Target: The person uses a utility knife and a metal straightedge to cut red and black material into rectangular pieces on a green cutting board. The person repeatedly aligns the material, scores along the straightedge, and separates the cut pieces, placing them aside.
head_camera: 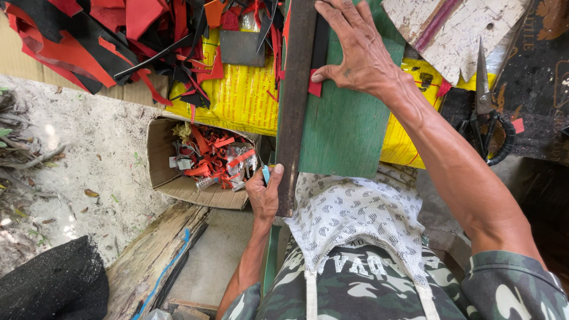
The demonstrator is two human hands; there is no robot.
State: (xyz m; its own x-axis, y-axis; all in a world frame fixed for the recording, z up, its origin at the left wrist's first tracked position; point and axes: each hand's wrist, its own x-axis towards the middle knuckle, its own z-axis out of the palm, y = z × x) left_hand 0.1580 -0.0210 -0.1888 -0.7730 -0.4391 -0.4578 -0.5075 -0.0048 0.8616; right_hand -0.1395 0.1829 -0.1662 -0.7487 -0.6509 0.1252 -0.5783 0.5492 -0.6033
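Board [344, 127]: I see a green board lying across the lap, reaching away from the body, its near end over a patterned white cloth [355, 210].
Sack [246, 95]: yellow, spread under the board's far half; it shows on both sides of it.
Scraps [112, 35]: a red and black heap of offcuts rests on the sack's upper left part.
Box [163, 157]: open cardboard, on the sand left of the board, holding red scraps and small clutter.
Bar [294, 101]: a long dark metal straightedge lies along the board's left edge, from top of frame down to the left hand.
Strip [320, 50]: a black strip lies on the board just right of the bar, touching it; a small red piece shows at its near end.
Right hand [355, 50]: flat, fingers spread, pressing down on the strip and bar; it grips nothing.
Left hand [265, 192]: closed around a small blue-handled tool [266, 173], thumb against the bar's near end.
Scissors [486, 112]: black-handled, lying well right of the board, untouched.
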